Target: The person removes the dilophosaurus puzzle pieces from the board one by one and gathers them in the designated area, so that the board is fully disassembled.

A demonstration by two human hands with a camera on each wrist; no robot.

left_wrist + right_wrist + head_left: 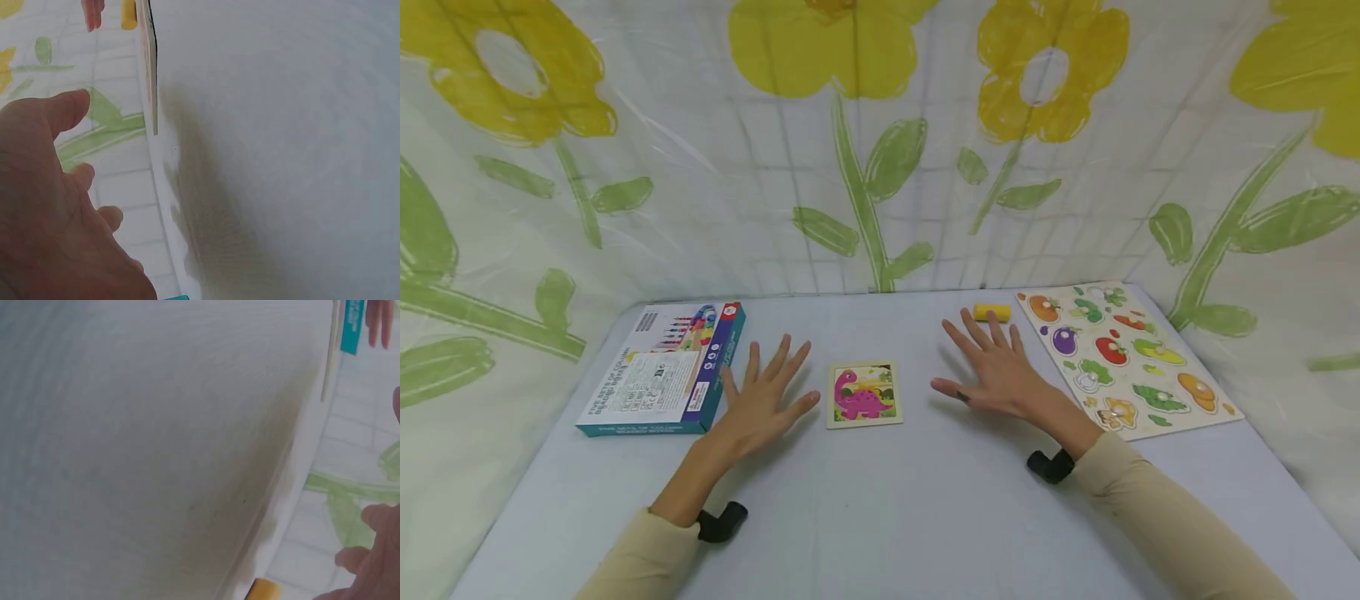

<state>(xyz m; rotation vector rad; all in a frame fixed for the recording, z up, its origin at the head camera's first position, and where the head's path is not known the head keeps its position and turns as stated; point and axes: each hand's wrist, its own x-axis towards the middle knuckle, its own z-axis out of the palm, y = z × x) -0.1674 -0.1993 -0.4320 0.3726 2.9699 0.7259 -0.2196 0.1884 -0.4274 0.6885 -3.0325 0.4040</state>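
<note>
Both hands hover over the white table with fingers spread, holding nothing. My left hand (758, 407) is beside the right edge of a boxed toy set (658, 375). Between the hands lies a small square dinosaur puzzle (866, 395) with a pink dinosaur in a pale frame. My right hand (1000, 373) is just in front of a yellow cylinder (992, 312) lying on its side. In the left wrist view the palm and thumb of the left hand (56, 194) show above its shadow. Only part of the right hand (378, 556) shows in the right wrist view.
A vegetable peg puzzle board (1123, 358) with several knobbed pieces lies flat at the right. Behind the table (880, 517) hangs a white curtain (700, 225) printed with yellow flowers. Each wrist wears a black camera mount (722, 522).
</note>
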